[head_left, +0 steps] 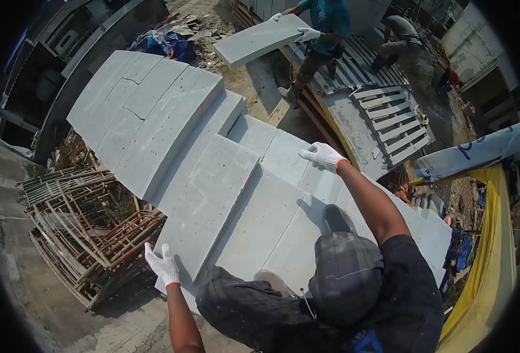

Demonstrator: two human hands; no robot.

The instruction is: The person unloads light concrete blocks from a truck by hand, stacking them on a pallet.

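I am crouched on a stack of pale grey lightweight concrete blocks (283,220). My left hand (164,267), in a white glove with an orange cuff, is beside the lower end of a loose block (210,182), fingers apart. This block lies flat over the lower layer. My right hand (324,156), gloved the same way, is over the blocks on the other side, its thumb and fingers spread with nothing between them. Farther up the stack, a higher layer of blocks (145,112) shows two dark cracks.
Beyond the stack, a co-worker (324,26) in white gloves carries a concrete slab (263,38). Another person (398,38) bends near wooden pallets (392,123). Rusty metal frames (89,217) are piled at left below the stack. A yellow tarp (483,253) hangs at right.
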